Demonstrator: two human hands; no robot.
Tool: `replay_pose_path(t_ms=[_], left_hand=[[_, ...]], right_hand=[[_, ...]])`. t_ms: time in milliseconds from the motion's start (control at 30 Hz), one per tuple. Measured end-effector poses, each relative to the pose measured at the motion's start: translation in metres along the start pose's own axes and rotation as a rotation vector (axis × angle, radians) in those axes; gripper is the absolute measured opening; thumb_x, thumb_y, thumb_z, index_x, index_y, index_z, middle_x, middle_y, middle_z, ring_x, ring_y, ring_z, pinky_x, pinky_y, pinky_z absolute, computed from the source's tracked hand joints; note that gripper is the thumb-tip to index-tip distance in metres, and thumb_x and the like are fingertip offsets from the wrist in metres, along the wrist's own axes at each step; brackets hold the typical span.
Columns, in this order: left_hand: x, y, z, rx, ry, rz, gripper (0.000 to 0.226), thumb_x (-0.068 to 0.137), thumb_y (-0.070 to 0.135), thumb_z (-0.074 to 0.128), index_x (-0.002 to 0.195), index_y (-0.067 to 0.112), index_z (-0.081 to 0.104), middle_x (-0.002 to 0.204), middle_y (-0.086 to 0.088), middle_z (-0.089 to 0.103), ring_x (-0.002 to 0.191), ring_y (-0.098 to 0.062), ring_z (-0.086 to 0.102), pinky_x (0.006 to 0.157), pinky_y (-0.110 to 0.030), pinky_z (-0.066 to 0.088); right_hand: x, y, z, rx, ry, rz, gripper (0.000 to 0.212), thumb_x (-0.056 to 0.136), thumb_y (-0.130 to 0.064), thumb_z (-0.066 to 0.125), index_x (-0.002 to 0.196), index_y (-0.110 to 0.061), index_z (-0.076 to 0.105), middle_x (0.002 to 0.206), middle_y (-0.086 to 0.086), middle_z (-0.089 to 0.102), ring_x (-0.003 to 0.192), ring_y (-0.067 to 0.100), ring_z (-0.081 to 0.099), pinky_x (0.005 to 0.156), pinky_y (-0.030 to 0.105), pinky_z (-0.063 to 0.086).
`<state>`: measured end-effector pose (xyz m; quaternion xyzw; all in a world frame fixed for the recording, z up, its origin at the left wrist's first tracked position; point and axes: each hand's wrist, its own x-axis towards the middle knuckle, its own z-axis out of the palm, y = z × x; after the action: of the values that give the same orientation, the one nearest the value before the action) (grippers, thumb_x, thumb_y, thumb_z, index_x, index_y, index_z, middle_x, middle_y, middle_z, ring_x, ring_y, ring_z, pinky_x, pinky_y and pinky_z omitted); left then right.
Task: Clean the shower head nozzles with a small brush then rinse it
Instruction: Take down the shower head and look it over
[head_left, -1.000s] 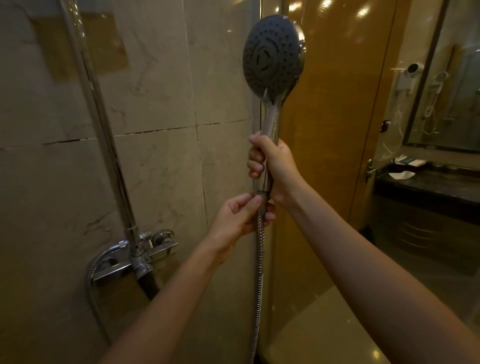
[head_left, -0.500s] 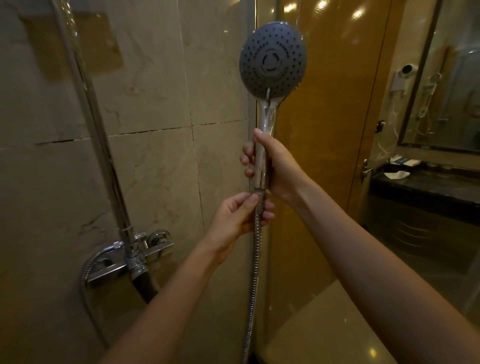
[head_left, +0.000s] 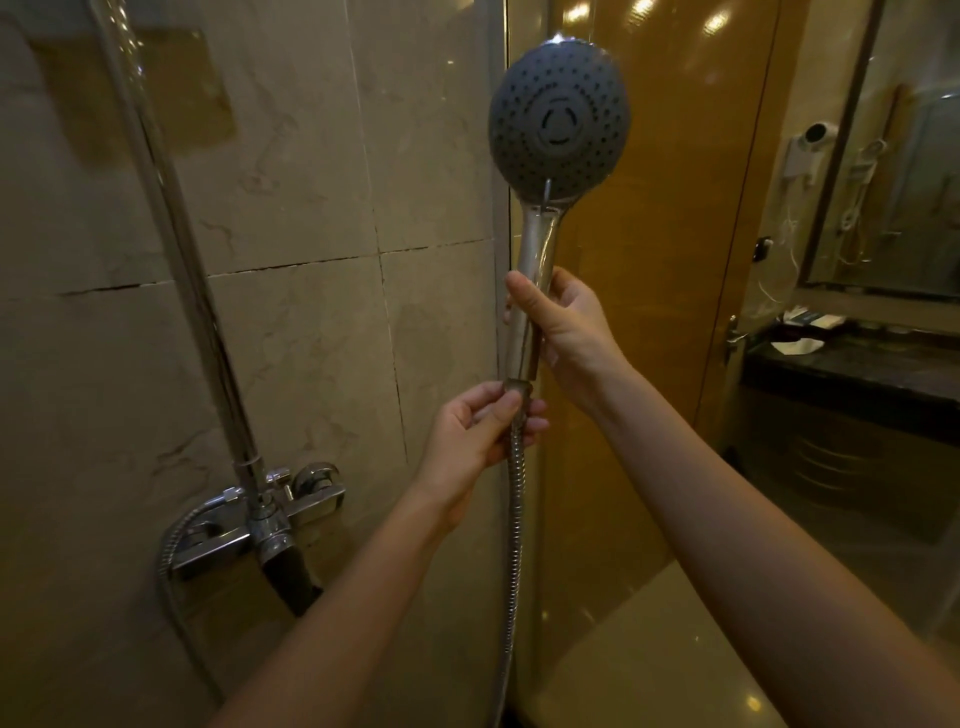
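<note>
The shower head (head_left: 559, 120) is upright in front of me, its round grey nozzle face turned toward me. My right hand (head_left: 569, 332) grips its chrome handle (head_left: 537, 260) from the right, thumb in front. Just below, my left hand (head_left: 480, 428) pinches the connector nut (head_left: 518, 388) where the ribbed metal hose (head_left: 514, 551) joins the handle. The hose hangs straight down out of view. No brush is in view.
A chrome riser pipe (head_left: 171, 244) runs down the tiled wall to the mixer tap (head_left: 260, 519) at lower left. A glass shower panel edge (head_left: 506, 234) stands behind the head. Beyond it are a wooden door (head_left: 675, 208), a dark vanity counter (head_left: 852, 364) and a mirror (head_left: 904, 156).
The shower head has turned so its nozzle face points squarely at me. My right hand has shifted its grip on the handle, and my left hand stays at the hose nut.
</note>
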<state>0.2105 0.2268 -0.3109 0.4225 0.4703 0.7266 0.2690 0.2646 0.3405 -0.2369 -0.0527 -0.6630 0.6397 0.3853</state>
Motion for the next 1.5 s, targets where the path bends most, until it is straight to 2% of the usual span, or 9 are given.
replay_pose_path(t_ms=[67, 133, 300, 500, 667, 800, 933, 1133, 1500], left_hand=[[0.002, 0.001, 0.0, -0.006, 0.008, -0.001, 0.017, 0.089, 0.016, 0.053, 0.103, 0.009, 0.061, 0.082, -0.001, 0.074, 0.073, -0.009, 0.069, 0.074, -0.026, 0.056], [0.003, 0.001, -0.001, -0.016, 0.017, 0.0, 0.018, 0.09, 0.015, 0.051, 0.104, 0.008, 0.061, 0.081, -0.002, 0.073, 0.073, -0.01, 0.069, 0.072, -0.024, 0.056], [0.002, 0.0, -0.002, -0.007, 0.027, 0.001, 0.019, 0.089, 0.016, 0.053, 0.105, 0.009, 0.061, 0.084, -0.003, 0.073, 0.077, -0.013, 0.069, 0.074, -0.026, 0.057], [0.0, -0.001, -0.002, 0.029, 0.022, -0.001, 0.024, 0.084, 0.023, 0.056, 0.105, 0.012, 0.061, 0.087, -0.004, 0.074, 0.081, -0.014, 0.069, 0.078, -0.028, 0.056], [0.003, 0.003, -0.007, 0.021, 0.063, 0.019, 0.025, 0.079, 0.026, 0.059, 0.101, 0.015, 0.063, 0.087, -0.003, 0.074, 0.078, -0.013, 0.07, 0.072, -0.024, 0.056], [0.003, 0.005, -0.012, 0.026, 0.066, 0.018, 0.02, 0.082, 0.023, 0.058, 0.101, 0.016, 0.063, 0.087, -0.003, 0.074, 0.079, -0.013, 0.07, 0.076, -0.027, 0.056], [0.0, 0.005, -0.01, 0.004, 0.015, -0.006, 0.025, 0.081, 0.024, 0.057, 0.103, 0.012, 0.062, 0.086, -0.004, 0.073, 0.077, -0.013, 0.069, 0.077, -0.027, 0.056], [-0.001, 0.007, 0.0, 0.087, -0.092, -0.073, 0.029, 0.082, 0.023, 0.058, 0.108, 0.009, 0.061, 0.087, -0.005, 0.073, 0.078, -0.016, 0.07, 0.075, -0.026, 0.056], [-0.005, 0.009, -0.002, 0.075, -0.074, -0.041, 0.022, 0.088, 0.019, 0.054, 0.106, 0.01, 0.062, 0.091, -0.006, 0.072, 0.079, -0.015, 0.068, 0.078, -0.026, 0.056]], right_hand=[[0.001, -0.001, -0.005, 0.036, -0.034, -0.029, 0.048, 0.083, -0.039, 0.069, 0.117, -0.007, 0.056, 0.101, 0.002, 0.068, 0.092, 0.013, 0.068, 0.08, 0.029, 0.052], [0.0, -0.002, -0.008, 0.047, -0.105, -0.02, 0.026, 0.093, -0.034, 0.056, 0.109, -0.015, 0.061, 0.097, -0.002, 0.068, 0.088, 0.011, 0.067, 0.069, 0.021, 0.051], [-0.005, -0.003, -0.003, 0.034, -0.157, 0.023, 0.037, 0.099, -0.039, 0.043, 0.126, -0.018, 0.058, 0.097, -0.001, 0.061, 0.084, 0.01, 0.064, 0.071, 0.023, 0.052], [-0.008, -0.003, 0.002, -0.123, -0.194, -0.084, 0.035, 0.086, -0.018, 0.068, 0.119, -0.021, 0.055, 0.092, -0.001, 0.062, 0.08, 0.005, 0.064, 0.076, 0.023, 0.054], [-0.007, -0.004, 0.004, -0.047, -0.126, -0.04, 0.063, 0.081, -0.025, 0.075, 0.134, -0.016, 0.043, 0.122, 0.009, 0.063, 0.106, 0.018, 0.067, 0.093, 0.042, 0.053], [-0.009, -0.005, 0.002, 0.03, -0.166, -0.044, 0.043, 0.091, -0.015, 0.062, 0.131, -0.009, 0.047, 0.114, 0.003, 0.07, 0.106, 0.016, 0.067, 0.096, 0.042, 0.05], [-0.007, -0.01, -0.002, 0.22, -0.321, 0.021, 0.029, 0.096, -0.01, 0.049, 0.125, -0.01, 0.051, 0.118, 0.006, 0.066, 0.097, 0.019, 0.067, 0.086, 0.033, 0.055], [-0.009, -0.012, 0.008, 0.074, -0.264, 0.015, 0.022, 0.088, -0.023, 0.061, 0.105, -0.015, 0.052, 0.077, -0.004, 0.052, 0.058, 0.005, 0.049, 0.053, 0.019, 0.044], [-0.012, -0.013, 0.016, 0.235, -0.15, -0.089, 0.011, 0.096, -0.015, 0.052, 0.104, -0.016, 0.043, 0.075, -0.004, 0.047, 0.05, 0.005, 0.044, 0.045, 0.017, 0.04]])
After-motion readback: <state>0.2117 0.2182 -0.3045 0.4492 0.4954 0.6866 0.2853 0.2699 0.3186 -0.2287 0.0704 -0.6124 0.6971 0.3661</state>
